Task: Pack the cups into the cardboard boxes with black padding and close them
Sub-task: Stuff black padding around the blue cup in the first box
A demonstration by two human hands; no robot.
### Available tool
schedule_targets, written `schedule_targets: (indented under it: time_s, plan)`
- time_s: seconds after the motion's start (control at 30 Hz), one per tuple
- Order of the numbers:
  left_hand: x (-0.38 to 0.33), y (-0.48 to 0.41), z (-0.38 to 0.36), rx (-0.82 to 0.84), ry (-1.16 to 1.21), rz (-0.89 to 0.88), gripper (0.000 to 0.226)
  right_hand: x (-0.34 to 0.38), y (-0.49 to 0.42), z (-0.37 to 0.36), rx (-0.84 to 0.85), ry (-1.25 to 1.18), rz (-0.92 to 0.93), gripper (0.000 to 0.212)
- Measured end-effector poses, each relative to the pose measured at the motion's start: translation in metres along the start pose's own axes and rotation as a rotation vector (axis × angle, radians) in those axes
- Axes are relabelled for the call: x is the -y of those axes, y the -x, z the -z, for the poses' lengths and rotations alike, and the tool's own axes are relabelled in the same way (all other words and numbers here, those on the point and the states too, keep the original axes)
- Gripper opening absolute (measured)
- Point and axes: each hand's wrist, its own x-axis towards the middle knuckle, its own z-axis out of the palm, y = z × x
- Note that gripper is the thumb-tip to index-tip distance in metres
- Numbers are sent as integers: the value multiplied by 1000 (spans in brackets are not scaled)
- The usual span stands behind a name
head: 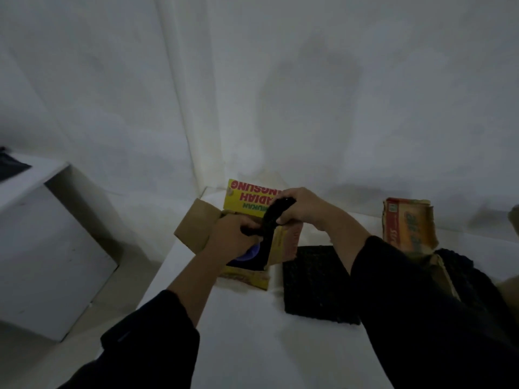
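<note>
A yellow cardboard box (247, 277) with red lettering stands open on the white table (252, 332), its flaps up. Inside it a blue cup (248, 255) shows partly, below my left hand. Both hands hold one strip of black padding (276, 217) over the box: my left hand (231, 240) grips its lower end, my right hand (302, 207) its upper end. The strip bends between them. A flat black padding sheet (314, 284) lies on the table right of the box.
A second, worn orange box (408, 224) stands open at the right, with more black padding (460, 265) near it behind my right sleeve. A white block (42, 248) stands left of the table. White cloth hangs behind.
</note>
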Motion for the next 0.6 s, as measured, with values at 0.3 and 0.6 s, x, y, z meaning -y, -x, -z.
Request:
schedule_targets:
  time_s: [0.3, 0.6]
  plan:
    - [30, -16, -29, 175, -154, 8, 23, -13, -34, -42, 40, 965, 263, 26]
    - [27, -19, -49, 440, -275, -8, 29, -18, -46, -65, -6, 1400, 260, 14]
